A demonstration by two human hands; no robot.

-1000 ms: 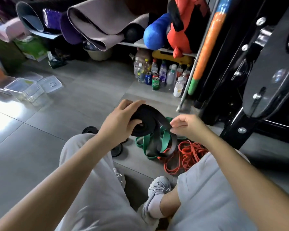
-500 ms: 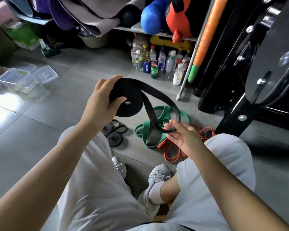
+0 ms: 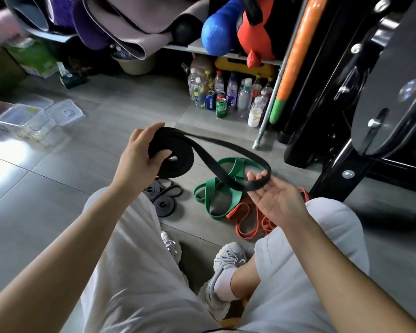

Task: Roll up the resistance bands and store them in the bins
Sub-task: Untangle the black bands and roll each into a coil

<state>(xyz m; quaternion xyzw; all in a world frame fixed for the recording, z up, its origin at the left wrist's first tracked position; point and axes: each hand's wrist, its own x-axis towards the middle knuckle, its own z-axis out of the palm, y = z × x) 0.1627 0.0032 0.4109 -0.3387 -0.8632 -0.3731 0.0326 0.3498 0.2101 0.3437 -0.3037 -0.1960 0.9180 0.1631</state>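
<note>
Scene: a person sits on a grey tiled floor (image 3: pixel 65 188) amid gym gear, seen from above; knees in pale trousers fill the lower frame.
Left hand (image 3: pixel 139 157): centre of the frame, fingers and thumb closed around a partly wound coil of black resistance band (image 3: pixel 175 161).
Right hand (image 3: pixel 277 200): right of centre, palm up and fingers spread; the band's loose loop lies across the fingertips, not gripped.
Black band's tail: runs from the coil in a long loop to the right hand, held above the floor.
Other bands: a green band (image 3: pixel 211 195) lies unrolled on the floor under the loop, an orange band (image 3: pixel 244 222) tangled just beside it, lower right of centre; two small dark rolled bands (image 3: pixel 162 198) rest by the left knee.
Bins: clear plastic bins (image 3: pixel 25 117) with lids sit at the left edge of the frame, well apart from the hands.
Readable writing: a blue can (image 3: pixel 210 100) reads "PEPSI"; a green can (image 3: pixel 221 108) stands touching it, its label too small to read; both stand among plastic bottles (image 3: pixel 244 97) in the upper centre.
Background: rolled mats (image 3: pixel 120 27) on a shelf, upper left; black exercise machine (image 3: pixel 370 97), right.
</note>
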